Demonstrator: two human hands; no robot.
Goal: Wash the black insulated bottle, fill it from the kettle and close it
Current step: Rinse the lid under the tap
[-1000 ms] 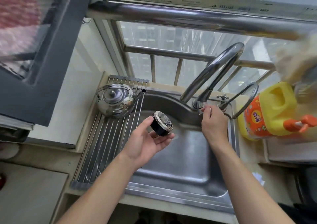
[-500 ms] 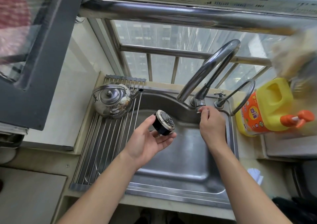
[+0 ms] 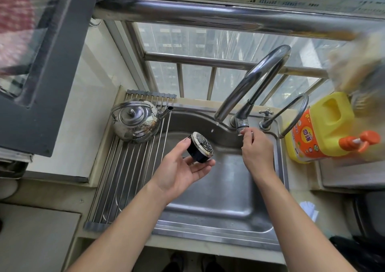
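Bottle cap [image 3: 200, 150]: left hand [image 3: 179, 167] is gripping it over the sink [image 3: 229, 205].
Right hand [image 3: 255, 148]: is pinching the faucet nozzle [image 3: 241, 124].
Next: likely needing water running.

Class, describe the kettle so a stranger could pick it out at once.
Find the steel sink. A rack of metal rods lies along its left side; the kettle stands at the rack's far end. It alone is round, with a knobbed lid and spout.

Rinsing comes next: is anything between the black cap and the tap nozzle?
Nothing visible lies between the black cap in the left hand and the tap nozzle; only the right hand pinches the nozzle's tip.
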